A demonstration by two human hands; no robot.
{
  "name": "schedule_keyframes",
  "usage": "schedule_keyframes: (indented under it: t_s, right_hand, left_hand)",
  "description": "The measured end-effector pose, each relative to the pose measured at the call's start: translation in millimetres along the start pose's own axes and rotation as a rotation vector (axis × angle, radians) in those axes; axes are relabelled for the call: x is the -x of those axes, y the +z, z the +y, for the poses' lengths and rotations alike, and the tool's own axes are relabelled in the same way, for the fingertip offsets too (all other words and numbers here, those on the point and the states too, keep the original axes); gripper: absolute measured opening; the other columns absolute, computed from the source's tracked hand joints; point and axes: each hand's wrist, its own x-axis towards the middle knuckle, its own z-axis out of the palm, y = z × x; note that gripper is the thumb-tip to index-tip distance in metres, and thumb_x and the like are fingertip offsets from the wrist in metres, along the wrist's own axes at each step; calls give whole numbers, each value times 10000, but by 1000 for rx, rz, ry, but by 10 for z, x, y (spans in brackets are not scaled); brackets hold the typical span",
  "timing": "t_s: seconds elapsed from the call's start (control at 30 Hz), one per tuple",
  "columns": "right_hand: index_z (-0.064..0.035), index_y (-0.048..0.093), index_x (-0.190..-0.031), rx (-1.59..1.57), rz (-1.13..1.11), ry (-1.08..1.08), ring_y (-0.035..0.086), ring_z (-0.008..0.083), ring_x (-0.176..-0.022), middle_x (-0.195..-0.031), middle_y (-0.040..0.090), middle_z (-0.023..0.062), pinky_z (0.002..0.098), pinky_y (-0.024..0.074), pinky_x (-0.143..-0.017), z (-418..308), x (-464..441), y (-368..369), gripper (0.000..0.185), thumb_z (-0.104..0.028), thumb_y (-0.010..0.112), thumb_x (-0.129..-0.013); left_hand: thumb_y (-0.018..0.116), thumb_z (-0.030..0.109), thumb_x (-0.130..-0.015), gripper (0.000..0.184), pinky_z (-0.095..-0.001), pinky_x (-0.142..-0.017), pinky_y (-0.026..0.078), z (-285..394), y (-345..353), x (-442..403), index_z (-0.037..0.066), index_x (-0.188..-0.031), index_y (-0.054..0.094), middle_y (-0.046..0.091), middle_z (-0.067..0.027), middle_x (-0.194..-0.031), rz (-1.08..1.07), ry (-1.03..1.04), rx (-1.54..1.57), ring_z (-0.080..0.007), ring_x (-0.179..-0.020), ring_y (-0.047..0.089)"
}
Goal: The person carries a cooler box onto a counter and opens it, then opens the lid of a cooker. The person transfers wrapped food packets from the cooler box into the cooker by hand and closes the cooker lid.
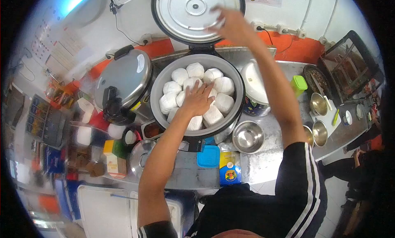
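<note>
A large rice cooker (155,99) stands with its lid raised. Its grey pot holds several rounded, white-wrapped packets (224,85), packed close together. My left hand (197,99) lies palm down on the packets in the middle, fingers spread. In front of the upright round metal lid (177,16), my right hand (233,26) is lifted. That hand is somewhat blurred, but its fingers look apart and nothing shows between them. Whether it touches the lid I cannot tell.
A second, closed cooker (123,79) is on the left. To the right stand a white-lidded container (253,79), a steel bowl (248,137) and a green container (298,85). A blue lid (208,156) and a blue-yellow box (229,168) lie near the front edge. Another person (349,168) is at far right.
</note>
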Motion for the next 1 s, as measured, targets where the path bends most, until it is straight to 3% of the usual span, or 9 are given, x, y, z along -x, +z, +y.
schedule_keyframes:
  t_s: [0.1,0.17,0.27,0.33,0.4,0.57,0.7,0.87,1.0]
  right_hand:
    - [-32,595,-1116,216,206,-56,621,295,-746,-858,624,146,391,494,-719,356,-594,-141,576,-464,725,-759]
    - [20,483,-1250,206,296,197,494,400,-1162,-1221,530,270,472,403,-977,157,-932,-478,664,-399,684,-777]
    - [-2,508,-1251,313,224,347,501,388,-1168,-1222,541,262,465,408,-978,568,-1352,-323,667,-418,694,-765]
    - [-13,524,-1243,259,229,196,513,389,-1158,-1213,553,259,460,416,-972,1149,-1546,-19,660,-444,682,-769]
    - [-25,540,-1235,215,240,59,524,391,-1147,-1203,564,257,456,424,-966,1268,-1538,0,654,-469,669,-772]
    - [-33,536,-1246,131,236,233,544,402,-1127,-1187,580,254,460,436,-953,1237,-1482,33,617,-480,602,-825]
    - [-41,537,-1244,97,207,290,543,397,-1127,-1186,581,251,460,437,-952,1189,-1480,3,571,-461,563,-857]
    - [-47,568,-1160,121,382,110,583,384,-1039,-1109,604,243,467,452,-906,996,-1336,-107,404,-361,499,-915]
    - [-57,563,-1151,-9,170,204,592,349,-1032,-1106,598,240,457,448,-906,-96,-634,-723,370,-336,518,-914]
  left_hand:
    - [308,415,-977,563,-650,-1092,113,133,-67,49,232,-1493,176,193,-87,-1546,-129,-69,12,-335,-1437,75]
    - [316,435,-970,573,-660,-1087,82,175,-121,3,259,-1492,159,202,-101,-1540,-193,-112,-36,-338,-1438,61]
    - [334,429,-964,569,-662,-1084,81,127,-59,50,257,-1486,189,209,-103,-1537,-128,-100,36,-328,-1438,71]
    - [355,434,-960,571,-640,-1097,82,71,-71,64,240,-1481,225,224,-112,-1532,-67,-77,68,-323,-1435,102]
    - [474,383,-934,539,-558,-1100,199,-56,-90,136,169,-1420,378,378,-139,-1446,175,31,548,-314,-1365,304]
    - [611,98,-862,353,-348,-944,436,8,-565,896,42,-1209,572,588,-109,-1210,529,52,940,-232,-1120,555]
    - [591,69,-870,337,-310,-915,445,-75,-727,1471,4,-1199,560,613,-109,-1133,540,-1,1147,-193,-1053,583]
    - [574,52,-875,326,-296,-902,447,-51,-791,1816,-17,-1193,549,615,-115,-1091,608,-81,1224,-173,-1016,592]
    - [565,33,-871,311,-286,-889,449,-84,-762,1946,-19,-1177,550,615,-106,-1075,726,-72,1281,-170,-991,592]
